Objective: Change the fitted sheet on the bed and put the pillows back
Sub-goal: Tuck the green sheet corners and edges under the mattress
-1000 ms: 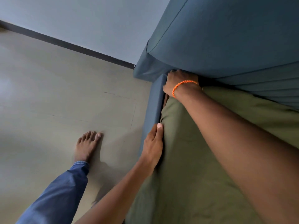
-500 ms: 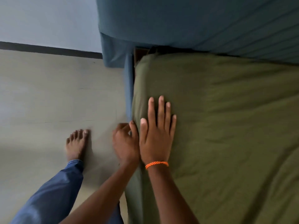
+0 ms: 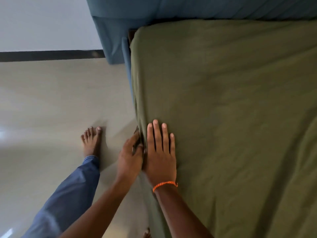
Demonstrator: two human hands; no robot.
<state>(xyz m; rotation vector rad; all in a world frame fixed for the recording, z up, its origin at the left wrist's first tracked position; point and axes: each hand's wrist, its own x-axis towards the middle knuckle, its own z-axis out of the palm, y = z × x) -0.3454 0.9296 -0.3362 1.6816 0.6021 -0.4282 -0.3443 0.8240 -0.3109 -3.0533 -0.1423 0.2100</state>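
An olive green fitted sheet (image 3: 231, 109) covers the mattress on the right and wraps round its far left corner. My right hand (image 3: 161, 152), with an orange thread at the wrist, lies flat with straight fingers on the sheet at the mattress's left edge. My left hand (image 3: 130, 157) is just beside it, down the side of the mattress, its fingers curled into the sheet's hanging edge. The blue upholstered bed frame (image 3: 126, 54) shows along the left side, and a blue padded headboard (image 3: 197, 7) runs across the top. No pillows are in view.
Beige tiled floor (image 3: 51, 100) lies left of the bed, with a pale wall and dark skirting (image 3: 48, 55) at the back. My bare left foot (image 3: 91, 141) and blue trouser leg stand close to the bed side.
My right hand has come back from the headboard corner and now lies flat at the mattress edge. My left hand has slid down the side and curled into the sheet. The view has turned.
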